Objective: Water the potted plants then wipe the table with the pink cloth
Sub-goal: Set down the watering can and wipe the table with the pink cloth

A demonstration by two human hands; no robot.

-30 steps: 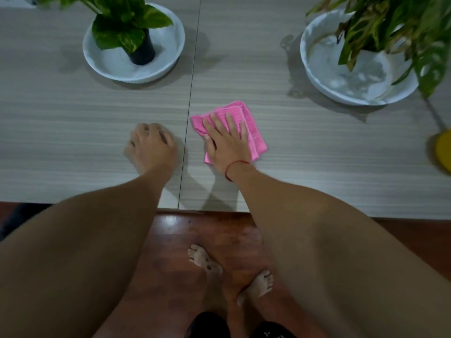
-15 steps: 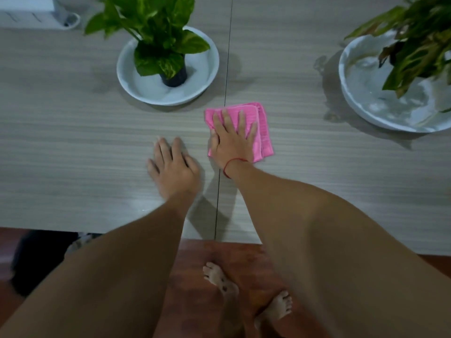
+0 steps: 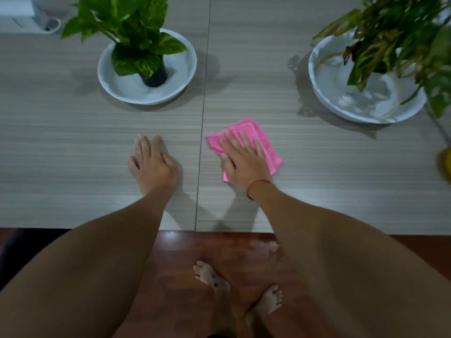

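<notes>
Grey wood-grain counter (image 3: 317, 181), split by a thin seam. Right hand (image 3: 244, 164) flat, fingers spread, pressing folded ribbed pink cloth (image 3: 264, 142); left hand (image 3: 152, 164) open, empty, palm down.

We see a table (image 3: 73, 147) with a matt, pale wood-grain top, its streaks running side to side and a thin seam dividing two panels. The pink cloth (image 3: 266, 140) looks like soft ribbed fabric, folded, with stitched edges. Both white dishes (image 3: 188, 57) (image 3: 317, 89) appear smooth and glazed, the right one holding glossy water. The small black pot (image 3: 156, 78) looks plastic. The floor (image 3: 185, 250) below is reddish-brown and polished, catching a faint sheen
</notes>
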